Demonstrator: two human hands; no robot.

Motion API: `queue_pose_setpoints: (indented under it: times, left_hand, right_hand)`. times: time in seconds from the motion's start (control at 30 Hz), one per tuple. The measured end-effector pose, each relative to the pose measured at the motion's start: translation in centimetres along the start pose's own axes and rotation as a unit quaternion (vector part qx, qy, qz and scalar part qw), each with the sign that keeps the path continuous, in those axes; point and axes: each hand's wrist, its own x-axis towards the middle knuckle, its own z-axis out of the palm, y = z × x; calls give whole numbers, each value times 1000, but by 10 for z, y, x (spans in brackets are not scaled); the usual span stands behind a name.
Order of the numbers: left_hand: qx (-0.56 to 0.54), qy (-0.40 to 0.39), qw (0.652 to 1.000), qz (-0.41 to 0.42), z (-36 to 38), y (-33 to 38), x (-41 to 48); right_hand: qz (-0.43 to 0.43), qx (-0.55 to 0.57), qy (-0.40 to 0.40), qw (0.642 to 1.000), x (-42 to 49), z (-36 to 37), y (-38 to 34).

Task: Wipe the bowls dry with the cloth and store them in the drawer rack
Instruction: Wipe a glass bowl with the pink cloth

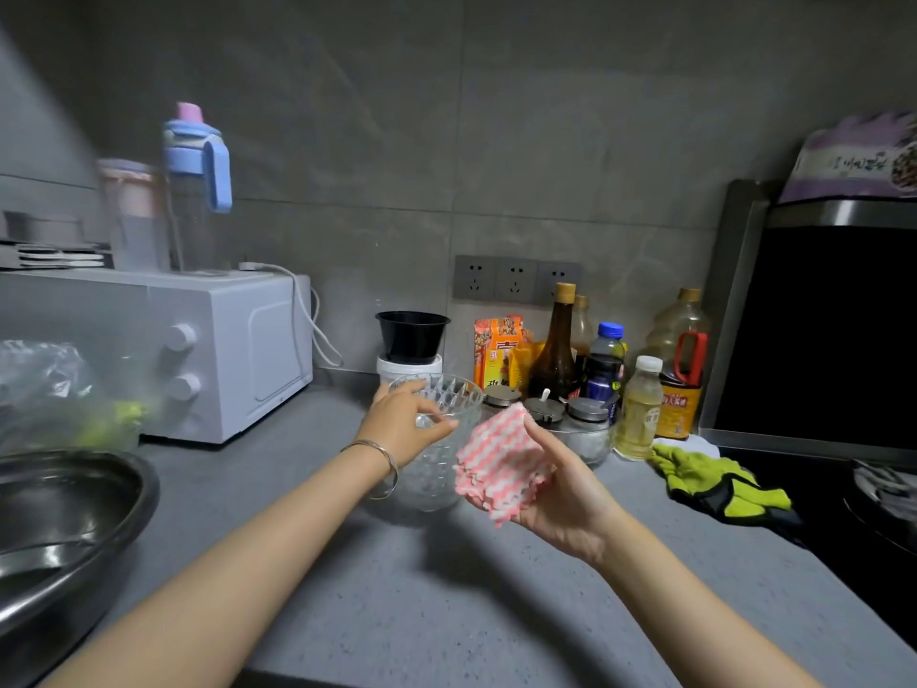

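I see the grey bench (446, 613) filling the lower half of my view, with a white microwave oven (198, 355) standing on it at the back left and a black stove surface (843, 513) at the far right. A steel basin (64, 528) sits at the left edge of the bench. On top of the microwave stands a clear water bottle with a blue lid (198, 181). Near the middle, a cut-glass bowl (436, 439) stands upright on the bench, in front of a black plastic bowl (412, 335) perched on a white tub (408, 370). To its right, against the wall, I count a cluster of sauce and oil bottles (560, 350) and some small seasoning jars (546, 412). A yellow-green glove (714, 484) lies on the bench beside the stove. My left hand (407, 429) grips the glass bowl's near rim, thumb outside and fingers curled over the edge; a thin bangle (379, 464) circles that wrist. My right hand (560, 494) is closed around a folded pink-and-white cloth (501, 464), held just beside the bowl, raised off the bench.
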Motion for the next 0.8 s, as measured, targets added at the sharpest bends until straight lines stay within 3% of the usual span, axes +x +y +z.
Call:
queue_pose_setpoints:
  times: [0.13, 0.4, 0.6, 0.8]
  left_hand:
    - [-6, 8, 999, 30, 2, -2, 4]
    - [-180, 120, 973, 78, -11, 12, 8]
    - [-308, 146, 937, 78, -39, 46, -23]
    - [-384, 171, 907, 19, -30, 51, -65]
  right_hand:
    - [-11, 11, 2, 1000, 9, -1, -5]
    - [-49, 25, 17, 998, 14, -4, -14]
    - [-149, 23, 43, 988, -1, -9, -26]
    - [-301, -127, 8, 945, -21, 4, -19]
